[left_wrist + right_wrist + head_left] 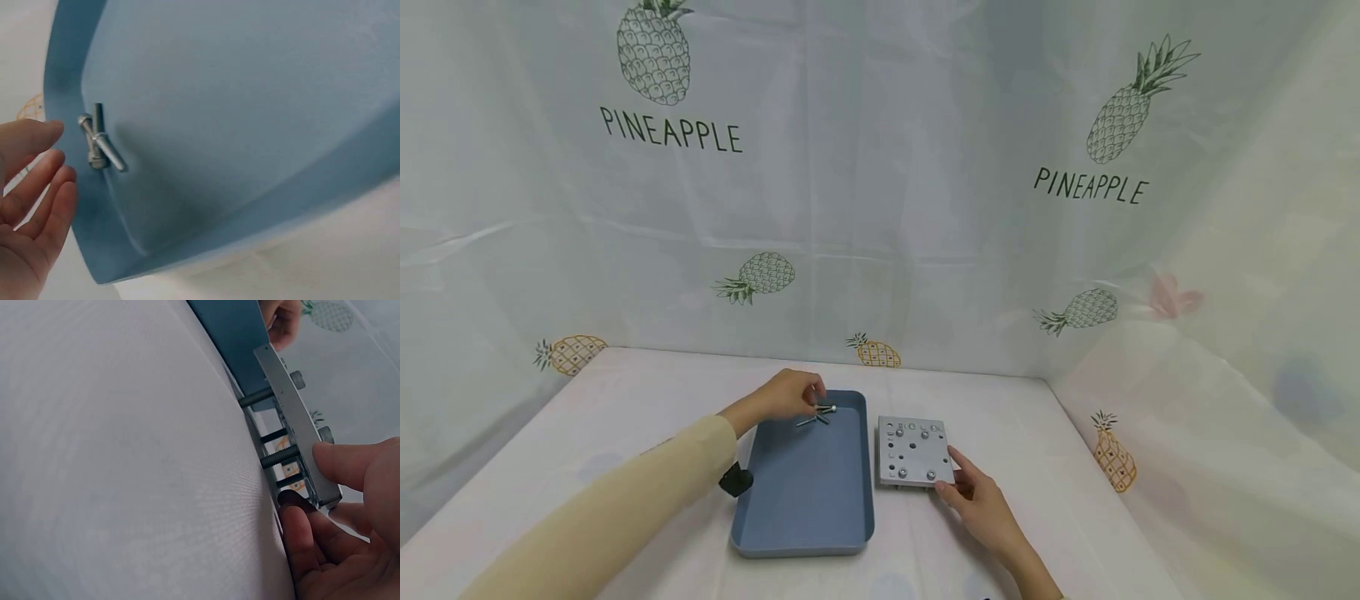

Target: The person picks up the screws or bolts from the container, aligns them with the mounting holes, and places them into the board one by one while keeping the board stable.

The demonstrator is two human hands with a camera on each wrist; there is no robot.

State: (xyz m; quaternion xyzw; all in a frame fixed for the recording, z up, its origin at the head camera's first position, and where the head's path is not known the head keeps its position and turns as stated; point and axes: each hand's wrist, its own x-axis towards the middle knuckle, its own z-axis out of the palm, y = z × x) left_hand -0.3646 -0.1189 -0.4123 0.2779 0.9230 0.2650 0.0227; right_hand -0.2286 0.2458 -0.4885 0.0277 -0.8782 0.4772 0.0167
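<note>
My left hand (pixel 788 393) reaches over the far end of a blue-grey tray (pixel 808 500). Several metal bolts (pixel 99 150) lie crossed in a small heap there, just beyond the fingertips. In the left wrist view the thumb and fingers are apart and relaxed, with nothing between them. My right hand (pixel 983 507) grips the near right corner of a square silver metal plate (pixel 922 457), thumb on its near edge and fingers along the side and underneath. Bolts (pixel 281 456) run through the plate, heads on top, their threaded shanks standing down toward the table.
The tray has a low raised rim and lies left of the plate, a narrow gap between them. Both lie on a table with a white cloth (pixel 662 392). A pineapple-print curtain (pixel 880 208) hangs behind the table and along its right side.
</note>
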